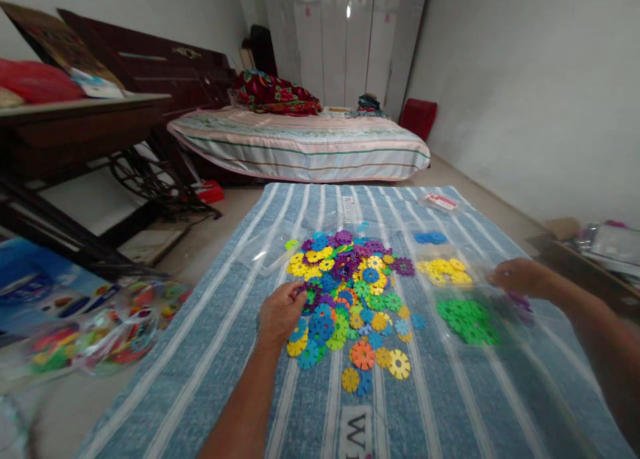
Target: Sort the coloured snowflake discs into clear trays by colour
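Note:
A loose pile of flat, notched plastic discs (345, 272) in purple, yellow, blue, green and orange covers the middle of the table. At its left side my left hand (280, 314) has its fingers closed on a purple notched disc (312, 296). My right hand (517, 276) is curled beside a clear divided box, and whatever its fingers hold is not clear. Sorted discs lie in the box: blue discs (430, 237) at the far end, yellow discs (445, 271) in the middle, green discs (469, 321) nearer me. Purple discs (523, 308) show partly below my right hand.
A striped blue cloth (210, 352) covers the table. Clear plastic (267, 249) lies left of the pile, and a small packet with a red label (442, 202) is at the far right. Beyond stands a bed (300, 145); bagged colourful pieces (100, 339) are on the floor at left.

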Demonstrator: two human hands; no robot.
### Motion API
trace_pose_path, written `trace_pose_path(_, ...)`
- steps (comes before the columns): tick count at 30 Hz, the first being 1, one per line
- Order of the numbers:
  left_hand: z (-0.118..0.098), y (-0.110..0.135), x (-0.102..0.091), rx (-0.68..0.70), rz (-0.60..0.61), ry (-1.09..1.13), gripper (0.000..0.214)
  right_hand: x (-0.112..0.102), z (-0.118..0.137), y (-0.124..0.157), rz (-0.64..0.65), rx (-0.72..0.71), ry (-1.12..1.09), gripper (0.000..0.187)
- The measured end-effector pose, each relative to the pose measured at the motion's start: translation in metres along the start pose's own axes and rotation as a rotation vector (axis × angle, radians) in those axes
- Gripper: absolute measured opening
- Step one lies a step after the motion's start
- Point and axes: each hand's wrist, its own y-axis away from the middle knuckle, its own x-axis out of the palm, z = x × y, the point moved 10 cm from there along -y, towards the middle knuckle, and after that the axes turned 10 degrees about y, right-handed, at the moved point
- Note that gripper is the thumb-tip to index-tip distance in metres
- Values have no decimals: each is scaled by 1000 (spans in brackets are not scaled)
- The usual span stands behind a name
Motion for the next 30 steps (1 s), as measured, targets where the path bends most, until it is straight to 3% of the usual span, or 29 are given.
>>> trace_pose_path(3,0,1,0,8,-4,-6,30,-21,13,20,-95,87,92,40)
trace_pose_path(6,0,1,1,13,-11,2,29,-38,56,50,-211,120,109,42)
trace_pose_path(12,-2,3,-1,25,-23,18,28,-18,212,104,-324,-302,-166,27)
trace_pose_path(17,-2,4,-2,27,-28,32,27,1,291,125,-362,-444,-214,17)
trace_pose_path(21,-1,5,-2,17,-28,38,28,4,313,122,-416,-505,-280,8)
trace_pose_path(30,3,8,-1,18,-39,63,28,18,323,125,-639,-527,-273,13)
